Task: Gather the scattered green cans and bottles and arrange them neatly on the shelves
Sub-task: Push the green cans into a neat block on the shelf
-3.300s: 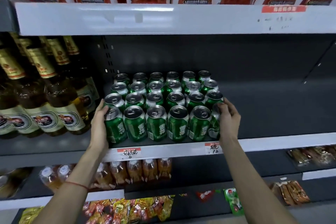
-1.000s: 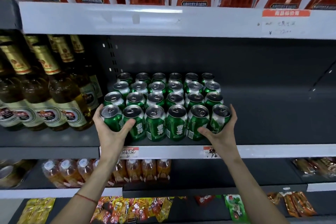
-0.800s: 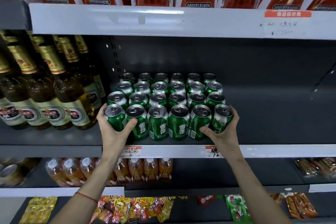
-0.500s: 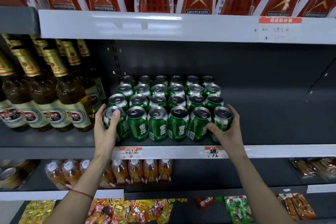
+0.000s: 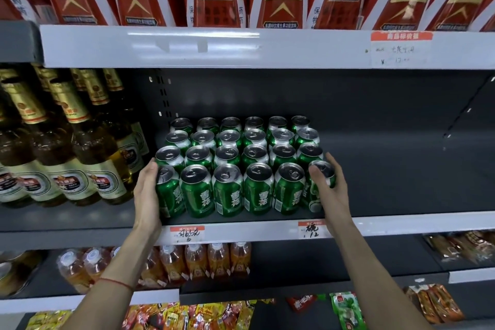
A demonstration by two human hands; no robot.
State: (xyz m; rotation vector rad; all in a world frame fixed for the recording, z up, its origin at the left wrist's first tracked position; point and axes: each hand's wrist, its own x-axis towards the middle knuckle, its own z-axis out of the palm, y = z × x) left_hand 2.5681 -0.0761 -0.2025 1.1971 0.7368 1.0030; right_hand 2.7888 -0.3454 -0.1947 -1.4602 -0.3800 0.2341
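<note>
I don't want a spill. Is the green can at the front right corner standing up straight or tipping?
Tipping. The front right can leans, its top slanted away from its neighbours, while the right hand grips it.

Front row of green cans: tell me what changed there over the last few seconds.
The left hand and right hand had tipped the two end cans outward; now the left end can stands upright, pressed flush into the row, while the right end can remains slightly tilted in the fingers. The other green cans and the brown bottles stayed put.
</note>
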